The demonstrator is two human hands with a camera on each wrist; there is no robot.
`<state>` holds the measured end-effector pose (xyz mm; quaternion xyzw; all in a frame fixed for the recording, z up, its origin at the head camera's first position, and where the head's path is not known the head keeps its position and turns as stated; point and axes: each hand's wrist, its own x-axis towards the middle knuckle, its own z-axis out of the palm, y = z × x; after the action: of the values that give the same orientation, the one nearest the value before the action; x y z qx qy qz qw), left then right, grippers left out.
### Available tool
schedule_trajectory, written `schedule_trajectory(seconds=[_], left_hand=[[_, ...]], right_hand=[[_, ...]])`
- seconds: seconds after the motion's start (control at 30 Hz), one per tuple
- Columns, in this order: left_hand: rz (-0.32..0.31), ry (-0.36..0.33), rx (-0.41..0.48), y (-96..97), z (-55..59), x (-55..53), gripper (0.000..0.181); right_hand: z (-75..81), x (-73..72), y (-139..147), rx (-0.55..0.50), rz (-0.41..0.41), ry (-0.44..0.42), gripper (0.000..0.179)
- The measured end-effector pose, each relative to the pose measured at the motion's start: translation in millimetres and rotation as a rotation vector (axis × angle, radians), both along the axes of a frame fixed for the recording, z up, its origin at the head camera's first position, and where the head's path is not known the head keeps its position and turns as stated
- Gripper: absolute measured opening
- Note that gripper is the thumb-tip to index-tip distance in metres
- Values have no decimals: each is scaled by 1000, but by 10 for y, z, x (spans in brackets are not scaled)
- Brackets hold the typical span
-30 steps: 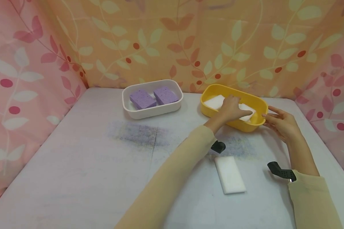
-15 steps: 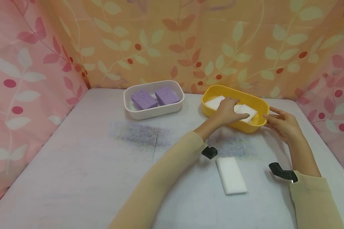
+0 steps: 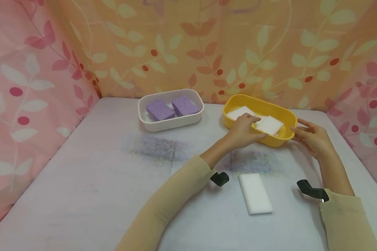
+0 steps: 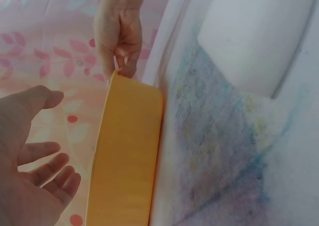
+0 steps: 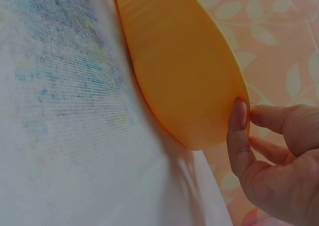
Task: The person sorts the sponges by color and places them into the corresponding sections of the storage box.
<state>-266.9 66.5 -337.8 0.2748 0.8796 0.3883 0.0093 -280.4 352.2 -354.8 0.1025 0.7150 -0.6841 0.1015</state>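
Note:
A yellow tray stands at the back right with white sponge blocks lying in it. My right hand pinches the rim at its right end; the right wrist view shows thumb and fingers on either side of the wall. Over the tray's front rim is my left hand, its fingers loosely spread and nothing between them. In the left wrist view that hand appears beside the yellow wall, apart from it. Another white sponge block lies flat on the table, nearer the front.
Left of the yellow tray, a white tray holds two purple sponges. Patterned curtains enclose the table at the back and sides. Black wrist mounts stick out from both sleeves.
My left hand has drawn back from inside the yellow tray toward its front rim, uncovering more of the white sponge blocks. My right hand keeps its place at the tray's right end.

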Motion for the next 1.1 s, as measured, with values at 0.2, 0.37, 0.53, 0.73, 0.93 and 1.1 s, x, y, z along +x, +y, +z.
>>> schedule_trajectory(seconds=[0.2,0.37,0.53,0.73,0.93,1.1], left_hand=[[-40,3,3,-73,-42,99,58],[-58,-20,1,-133,-89,148,56],[-98,-41,-15,-187,-138,177,54],[-123,-123,-6,-210,-195,235,52],[-166,-153,-44,-210,-224,252,50],[-211,-167,-68,-223,-237,226,48]], right_hand=[[7,1,10,-5,-1,-10,101],[13,6,11,0,-5,-14,100],[24,12,12,-4,-7,-14,101],[19,10,10,-19,-8,-11,100],[21,7,6,-9,-8,-18,101],[27,-7,-10,4,-7,-15,99]])
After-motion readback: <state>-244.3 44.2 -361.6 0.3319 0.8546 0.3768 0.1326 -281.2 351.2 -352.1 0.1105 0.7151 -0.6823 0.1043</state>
